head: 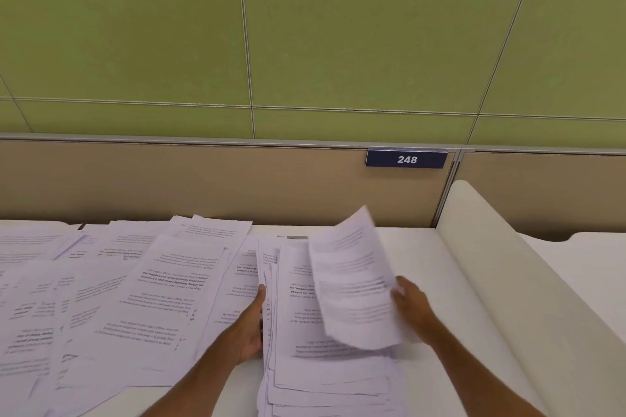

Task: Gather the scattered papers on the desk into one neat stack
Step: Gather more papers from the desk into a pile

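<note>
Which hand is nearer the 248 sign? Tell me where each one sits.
Right. The right hand holds a lifted sheet almost directly below the 248 sign. The left hand rests on the stack's left edge, farther left and lower in view.

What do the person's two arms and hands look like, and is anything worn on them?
Both forearms are bare as far as the bottom edge of the picture: no sleeves show. The left hand and right hand wear no gloves. No watch, bracelet or ring can be seen, though motion blur hides fine detail.

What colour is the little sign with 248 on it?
The number sign is dark navy blue with white digits, seen in the head view.
</note>
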Motion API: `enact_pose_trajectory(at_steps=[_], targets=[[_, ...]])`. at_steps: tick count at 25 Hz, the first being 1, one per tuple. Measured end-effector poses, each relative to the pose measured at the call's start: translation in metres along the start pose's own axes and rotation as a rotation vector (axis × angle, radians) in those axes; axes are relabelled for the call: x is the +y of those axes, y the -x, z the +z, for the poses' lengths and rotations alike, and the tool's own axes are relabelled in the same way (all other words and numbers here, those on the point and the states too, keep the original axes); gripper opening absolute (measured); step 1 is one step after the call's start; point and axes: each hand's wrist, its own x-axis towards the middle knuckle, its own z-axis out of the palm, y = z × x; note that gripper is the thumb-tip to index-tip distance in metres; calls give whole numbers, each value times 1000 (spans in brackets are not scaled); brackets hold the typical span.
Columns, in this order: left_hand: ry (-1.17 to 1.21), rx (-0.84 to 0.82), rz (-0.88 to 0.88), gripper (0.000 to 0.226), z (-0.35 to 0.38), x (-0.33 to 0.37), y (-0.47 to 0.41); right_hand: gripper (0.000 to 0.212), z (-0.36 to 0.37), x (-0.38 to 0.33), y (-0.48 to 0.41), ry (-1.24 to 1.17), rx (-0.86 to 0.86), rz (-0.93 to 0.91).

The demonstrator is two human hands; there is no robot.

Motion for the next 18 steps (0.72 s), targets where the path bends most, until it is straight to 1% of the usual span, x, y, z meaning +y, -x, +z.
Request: enact_pose_trajectory(at_steps=[1,3,4,5,6,7,8,9,10,11,12,13,14,15,16,17,18], targets=[[3,-34,14,47,2,-1,2,27,11,-6,6,3,-105,-12],[-62,-66,51,30,5,-6,4,30,28,-16,14,29,-307,-18],[-135,-54,87,33,5,-9,4,33,34,-20,16,67,-391,-18],[-221,-14,111,44,6,-13,3,33,37,-21,17,90,-460,-19],[-288,34,112,51,8,-17,5,30,39,-21,17,103,-509,-21],[-327,60,100,54,12,-21,7,29,38,-21,18,104,-529,-18],[-343,68,82,52,15,-24,8,32,37,-20,18,110,-504,-10],[-350,72,65,50,17,-27,9,40,36,-16,18,138,-420,6],[-339,81,54,48,19,-32,10,53,34,-12,17,189,-289,51],[-314,97,58,47,19,-36,12,71,32,-7,15,236,-158,120],[-288,108,82,47,18,-41,13,91,30,-2,14,231,-74,194],[-265,109,116,46,16,-44,15,107,28,2,11,143,-51,244],[-242,95,153,43,15,-44,18,118,25,6,8,-14,-73,248],[-213,74,192,41,15,-41,19,123,18,8,5,-207,-114,217],[-190,44,236,39,17,-35,20,120,11,7,4,-386,-170,169],[-191,15,289,40,21,-25,21,110,0,1,4,-516,-228,105],[-213,-8,352,42,27,-12,23,97,-9,-4,2,-593,-264,24]])
